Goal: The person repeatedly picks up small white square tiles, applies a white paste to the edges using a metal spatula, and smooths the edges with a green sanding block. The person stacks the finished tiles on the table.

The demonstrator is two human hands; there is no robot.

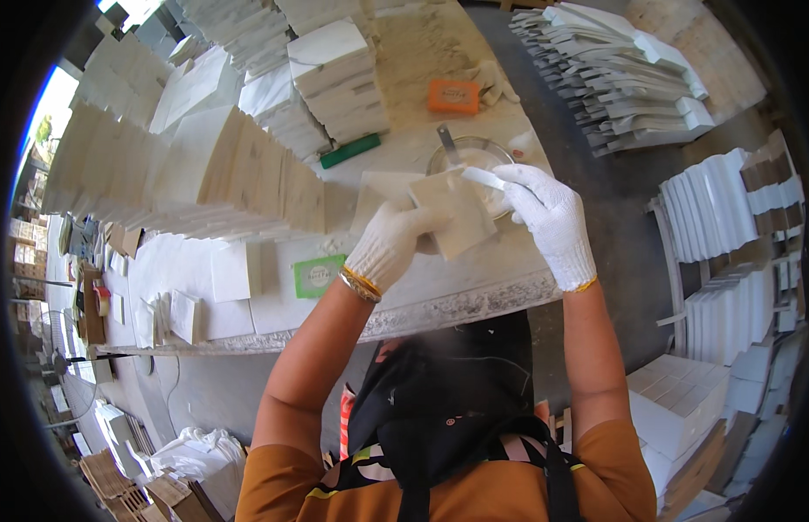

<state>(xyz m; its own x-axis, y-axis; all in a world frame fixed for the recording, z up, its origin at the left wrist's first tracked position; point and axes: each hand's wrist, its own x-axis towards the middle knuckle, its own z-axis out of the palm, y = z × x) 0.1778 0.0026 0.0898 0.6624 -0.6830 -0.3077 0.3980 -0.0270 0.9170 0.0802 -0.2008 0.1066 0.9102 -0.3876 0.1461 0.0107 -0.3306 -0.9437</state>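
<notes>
2 white gloves [552, 213], brown sleeves [278, 478], black apron [457, 396]

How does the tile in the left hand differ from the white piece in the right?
The tile is broad and squarish; the white piece is a narrow strip. The tile looks dull beige; the white piece looks brighter. Both are held above the worktable, one in the gloved left hand, one in the gloved right hand.

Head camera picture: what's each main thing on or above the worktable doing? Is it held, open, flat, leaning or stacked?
Left hand: gloved, gripping pale tile
Right hand: gloved, pinching slim white object
Pale tile: held, tilted
Slim white object: held at the tile's edge
Bowl: open, partly hidden
Flat tool: leaning at the bowl
Orange pad: flat
Bright green pad: flat
Tile stack: stacked
</notes>
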